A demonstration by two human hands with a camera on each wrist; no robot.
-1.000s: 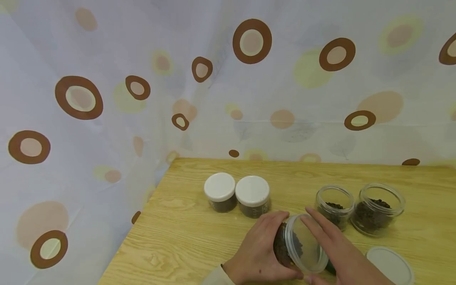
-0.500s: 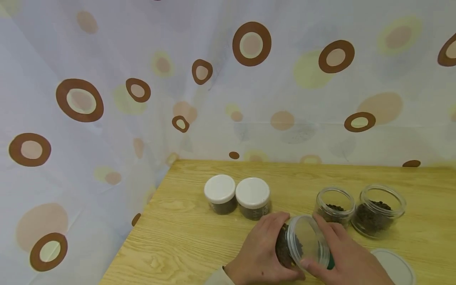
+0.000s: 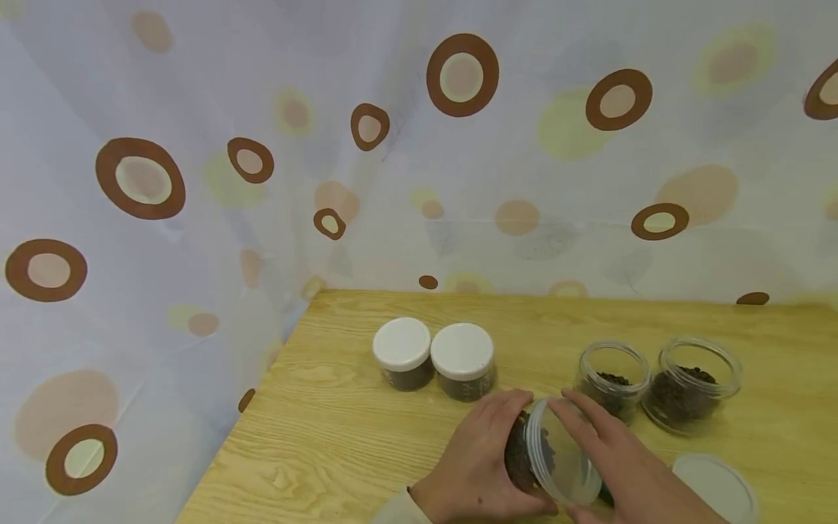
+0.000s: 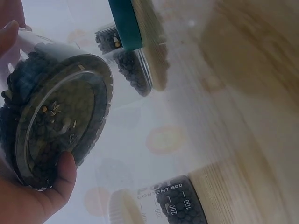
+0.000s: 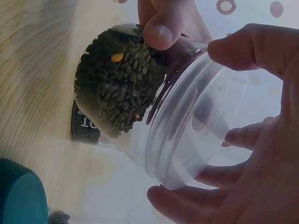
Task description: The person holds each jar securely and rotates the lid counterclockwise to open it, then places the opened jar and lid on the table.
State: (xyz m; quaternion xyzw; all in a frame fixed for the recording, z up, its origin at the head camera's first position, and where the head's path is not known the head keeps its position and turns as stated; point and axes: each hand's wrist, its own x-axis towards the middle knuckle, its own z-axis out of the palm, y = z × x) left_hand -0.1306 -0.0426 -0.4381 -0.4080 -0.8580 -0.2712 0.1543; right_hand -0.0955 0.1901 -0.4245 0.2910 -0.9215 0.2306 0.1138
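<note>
Shifted since half a second ago at the right hand: fingers now laid over the upper edge of the translucent lid, thumb slipped off its face toward the lower rim. Gripped round the body by the left hand, the dark-filled jar, tilted on its side above the surface. Lid end turned toward the right hand, with that second grip spread round the lid, thumb at one edge, fingertips at the opposite one.

Just beyond the right fingers, two open jars side by side, partly filled with dark grains, the nearer partly covered by those fingers in the head view. Half hidden by the right hand, a pale disc and a teal object. Farther left, two white-lidded jars, upright, touching or nearly so. Behind, a spotted sheet.

Clear walls, blackish seed-like grains, a few orange-yellow bits; ridged rings at the lid.
</note>
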